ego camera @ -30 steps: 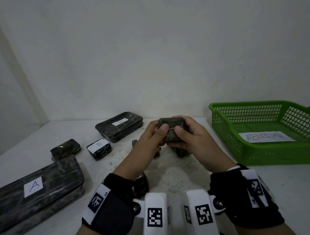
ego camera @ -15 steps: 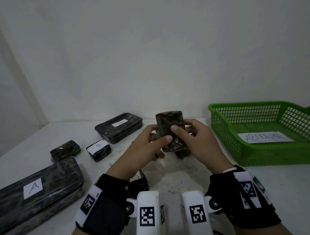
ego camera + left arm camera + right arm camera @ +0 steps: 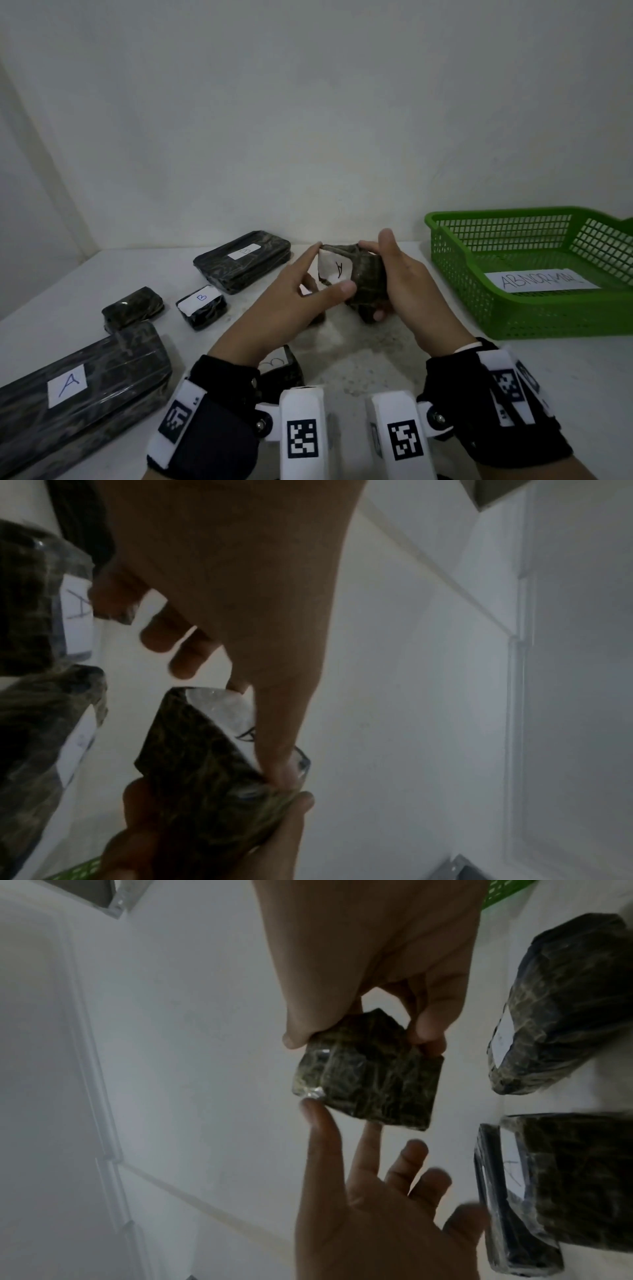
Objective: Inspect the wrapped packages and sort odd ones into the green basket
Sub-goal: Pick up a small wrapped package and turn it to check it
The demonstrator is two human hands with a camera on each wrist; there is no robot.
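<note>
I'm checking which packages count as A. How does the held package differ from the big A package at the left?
The held package is small, lifted off the table and gripped by the left hand and right hand; the big A package is long, lies flat and is untouched. Both have dark mottled wrap and a white label with a handwritten A.

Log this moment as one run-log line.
stage: inspecting | right hand: grips small wrapped package | left hand: pinches its corners, label A showing | green basket: only ABNORMAL sign visible
</note>
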